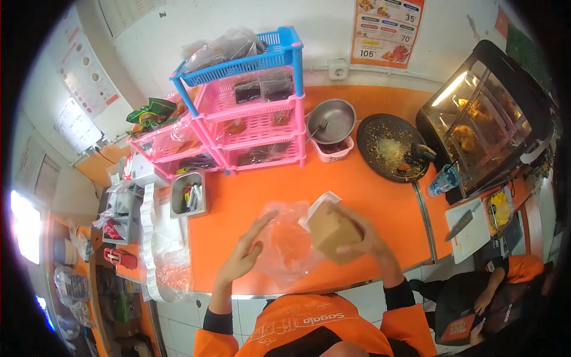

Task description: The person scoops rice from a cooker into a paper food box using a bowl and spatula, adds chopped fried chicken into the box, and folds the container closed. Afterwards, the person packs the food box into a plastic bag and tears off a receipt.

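My right hand (366,238) grips a brown cardboard food box (334,234), held tilted above the orange counter. A white slip of paper (323,202) shows at the box's upper left edge. Left of the box, a clear plastic bag (285,247) lies spread on the counter, partly crumpled. My left hand (245,253) is beside the bag's left edge with fingers stretched apart and nothing in them. Whether its fingertips touch the bag, I cannot tell.
Pink and blue shelf racks (256,131) stand at the back. A steel bowl (332,122), a round dark tray (392,149) with crumbs, and a glass food warmer (485,119) are to the right. A knife (461,225) rests on a white board. Another person (493,297) is at lower right.
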Demonstrator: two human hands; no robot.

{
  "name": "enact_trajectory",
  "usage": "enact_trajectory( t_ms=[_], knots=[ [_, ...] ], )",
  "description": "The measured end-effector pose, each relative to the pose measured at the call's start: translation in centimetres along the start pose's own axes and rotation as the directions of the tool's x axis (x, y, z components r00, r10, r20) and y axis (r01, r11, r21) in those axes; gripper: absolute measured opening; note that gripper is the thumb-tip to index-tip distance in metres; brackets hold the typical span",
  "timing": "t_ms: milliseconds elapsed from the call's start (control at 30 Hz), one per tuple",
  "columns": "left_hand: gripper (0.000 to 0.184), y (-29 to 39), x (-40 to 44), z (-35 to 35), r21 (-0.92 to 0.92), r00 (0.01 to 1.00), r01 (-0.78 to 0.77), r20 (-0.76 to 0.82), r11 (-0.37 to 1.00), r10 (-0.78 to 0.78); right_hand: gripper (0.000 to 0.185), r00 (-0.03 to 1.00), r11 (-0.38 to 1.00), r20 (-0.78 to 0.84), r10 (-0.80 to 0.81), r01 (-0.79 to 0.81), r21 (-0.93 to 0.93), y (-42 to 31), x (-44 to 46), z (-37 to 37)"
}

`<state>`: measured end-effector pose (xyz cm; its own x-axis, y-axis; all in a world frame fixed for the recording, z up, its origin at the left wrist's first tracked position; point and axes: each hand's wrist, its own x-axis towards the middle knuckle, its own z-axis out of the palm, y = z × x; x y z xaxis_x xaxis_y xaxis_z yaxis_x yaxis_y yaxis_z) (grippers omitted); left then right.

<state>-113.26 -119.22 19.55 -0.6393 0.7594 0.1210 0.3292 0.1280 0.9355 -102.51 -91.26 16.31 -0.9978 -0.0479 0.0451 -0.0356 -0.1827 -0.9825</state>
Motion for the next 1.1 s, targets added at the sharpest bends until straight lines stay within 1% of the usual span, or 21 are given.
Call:
enact_trajectory(
  t_ms=[67, 133, 167, 233, 300, 333, 367, 400, 433, 467, 500, 533, 567, 667, 767, 867, 933, 1000, 1033, 1067, 1100],
  knots=[
    [0.074, 0.6, 0.1, 0.9, -0.001, 0.999, -0.021, 0.040, 1.000, 0.021, 0.089, 0.982, 0.982, 0.106, 0.156, -0.166, 0.089, 0.2, 0.2, 3.4],
    [0.072, 1.3, -0.1, 1.9, 0.056, 0.950, -0.183, 0.269, 0.982, 0.162, 0.072, 0.982, 0.990, 0.129, 0.140, -0.136, -0.043, 6.6, 1.1, 4.6],
    [0.068, 2.8, -0.2, 2.8, -0.055, 0.919, -0.136, 0.365, 0.989, 0.147, 0.071, 0.985, 0.987, 0.131, 0.112, -0.095, -0.133, 8.7, 1.8, 5.4],
    [0.059, 4.0, -0.7, 6.0, -0.388, 0.817, -0.016, 0.527, 0.922, 0.236, 0.070, 0.984, 0.957, 0.166, 0.068, -0.018, -0.288, 8.6, 1.4, 6.3],
    [0.055, 3.1, -1.9, 7.2, -0.580, 0.742, 0.060, 0.571, 0.813, 0.352, 0.070, 0.968, 0.922, 0.233, 0.090, 0.008, -0.388, 6.1, -0.6, 6.6],
    [0.052, 2.7, -1.9, 7.0, -0.420, 0.693, -0.160, 0.597, 0.893, 0.405, 0.069, 0.956, 0.902, 0.271, 0.116, 0.013, -0.432, 4.9, -2.0, 6.4],
    [0.051, 2.2, -2.0, 6.9, -0.251, 0.640, -0.387, 0.619, 0.887, 0.455, 0.069, 0.942, 0.881, 0.301, 0.146, 0.015, -0.473, 3.9, -3.3, 6.2],
    [0.051, 1.6, -2.1, 6.3, -0.118, 0.663, -0.490, 0.592, 0.864, 0.457, 0.069, 0.930, 0.857, 0.318, 0.184, 0.007, -0.516, 3.1, -4.4, 5.9],
    [0.051, 0.5, -2.1, 5.3, -0.006, 0.738, -0.492, 0.527, 0.871, 0.421, 0.068, 0.920, 0.832, 0.327, 0.218, -0.001, -0.554, 2.5, -5.3, 5.8],
    [0.051, -0.7, -2.3, 4.5, 0.088, 0.816, -0.450, 0.445, 0.889, 0.369, 0.068, 0.909, 0.806, 0.333, 0.249, -0.004, -0.592, 2.0, -6.1, 5.9],
    [0.051, -2.1, -2.5, 4.0, 0.044, 0.922, -0.271, 0.299, 0.962, 0.247, 0.068, 0.904, 0.780, 0.331, 0.271, -0.004, -0.626, 1.7, -6.5, 5.9],
    [0.051, -3.6, -2.9, 3.9, -0.063, 0.985, -0.094, 0.142, 0.994, 0.102, 0.067, 0.903, 0.757, 0.326, 0.279, 0.002, -0.653, 1.4, -6.6, 6.1],
    [0.051, -5.1, -3.2, 4.1, -0.226, 0.999, 0.049, 0.026, 0.973, -0.044, 0.067, 0.904, 0.733, 0.321, 0.282, 0.013, -0.681, 1.1, -6.6, 6.4],
    [0.051, -9.4, -5.0, 6.2, -0.617, 0.950, 0.271, 0.049, 0.739, -0.307, 0.066, 0.936, 0.676, 0.280, 0.215, 0.065, -0.734, 1.1, -5.6, 7.7],
    [0.051, -11.7, -8.0, 8.2, -0.771, 0.895, 0.373, 0.153, 0.515, -0.419, 0.066, 0.975, 0.609, 0.211, 0.065, 0.129, -0.783, 3.4, -3.5, 10.5],
    [0.051, -13.2, -11.8, 9.1, -0.796, 0.834, 0.475, 0.273, 0.374, -0.479, 0.065, 0.989, 0.479, 0.145, -0.031, 0.142, -0.866, 7.8, -0.3, 14.1],
    [0.051, -13.9, -14.1, 9.1, -0.769, 0.795, 0.544, 0.345, 0.335, -0.498, 0.065, 0.994, 0.376, 0.110, -0.028, 0.112, -0.920, 10.6, 1.4, 16.0],
    [0.051, -13.8, -15.8, 8.1, -0.677, 0.764, 0.622, 0.413, 0.395, -0.495, 0.064, 0.997, 0.282, 0.077, 0.004, 0.072, -0.957, 13.1, 2.5, 16.9],
    [0.051, -13.8, -16.2, 7.2, -0.570, 0.755, 0.654, 0.448, 0.498, -0.479, 0.064, 0.997, 0.249, 0.070, 0.022, 0.062, -0.967, 14.0, 2.7, 17.2],
    [0.051, -13.2, -16.1, 5.9, -0.406, 0.747, 0.653, 0.482, 0.639, -0.458, 0.064, 0.997, 0.221, 0.074, 0.039, 0.063, -0.973, 14.7, 2.7, 17.3],
    [0.052, -11.3, -15.4, 3.5, 0.013, 0.742, 0.492, 0.516, 0.870, -0.428, 0.064, 0.994, 0.217, 0.095, 0.057, 0.081, -0.973, 15.4, 2.7, 17.2]
  ],
)
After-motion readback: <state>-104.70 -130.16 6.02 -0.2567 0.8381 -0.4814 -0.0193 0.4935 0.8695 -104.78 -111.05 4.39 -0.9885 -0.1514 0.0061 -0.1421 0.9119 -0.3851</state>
